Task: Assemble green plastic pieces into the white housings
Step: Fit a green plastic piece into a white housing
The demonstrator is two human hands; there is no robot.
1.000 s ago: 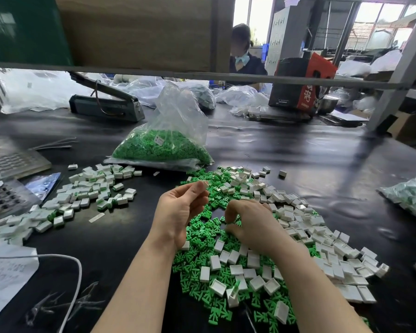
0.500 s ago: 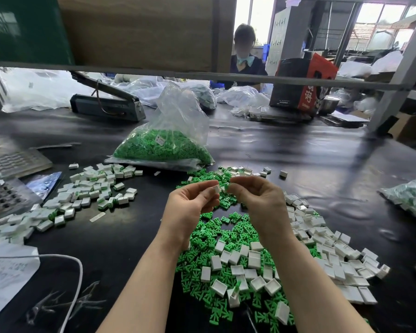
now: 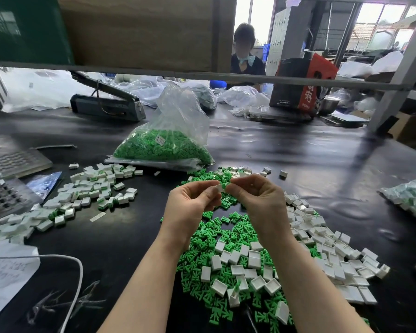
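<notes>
Our left hand [image 3: 190, 203] pinches a small white plastic housing [image 3: 218, 188]; our right hand [image 3: 257, 195] pinches a green plastic piece [image 3: 224, 186] into it, above the table. Assembled units heap [image 3: 82, 195] left; big loose pile of green pieces and white housings [image 3: 250, 260] remains, so we judge much unfinished.

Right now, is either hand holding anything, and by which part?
Both hands pinch one white housing between them above the pile: the left hand by its left end, the right hand by its right end, where a green piece shows.
</notes>
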